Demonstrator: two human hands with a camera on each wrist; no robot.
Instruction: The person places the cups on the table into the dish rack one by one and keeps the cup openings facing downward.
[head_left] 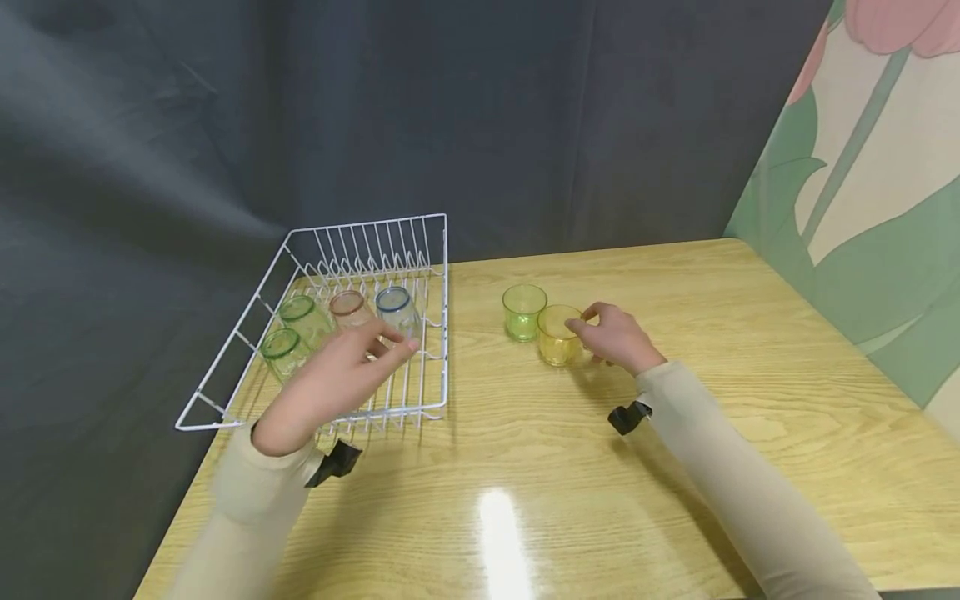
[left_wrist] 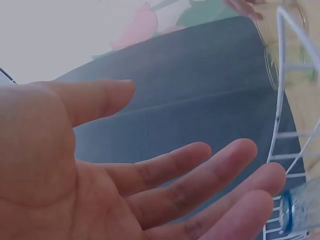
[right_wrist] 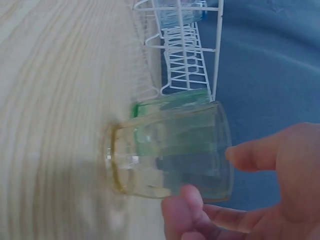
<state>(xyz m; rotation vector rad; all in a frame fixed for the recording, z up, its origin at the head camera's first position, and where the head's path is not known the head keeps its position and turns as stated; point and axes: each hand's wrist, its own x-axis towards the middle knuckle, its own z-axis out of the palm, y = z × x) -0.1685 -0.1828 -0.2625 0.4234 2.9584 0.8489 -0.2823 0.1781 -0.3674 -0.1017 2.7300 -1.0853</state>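
A yellow glass (head_left: 556, 347) stands upright on the wooden table, and my right hand (head_left: 617, 337) pinches it near the rim. In the right wrist view the thumb (right_wrist: 245, 154) meets the rim of this glass (right_wrist: 145, 165) while the fingertips lie along its side. A green glass (head_left: 522, 321) stands just behind it on the left. Above the front of a white wire dish rack (head_left: 445, 333) is my left hand (head_left: 333, 375), holding nothing, its fingers relaxed. Closest to its fingertips is an upside-down blue-ringed glass (head_left: 395, 304) in the rack.
Also upside down in the rack are a reddish glass (head_left: 348, 307) and two green ones (head_left: 300, 310), the nearer partly hidden by my left hand. A dark curtain (head_left: 510, 125) hangs behind and left of the table (head_left: 525, 450). A flower-patterned panel (head_left: 885, 217) borders the right side.
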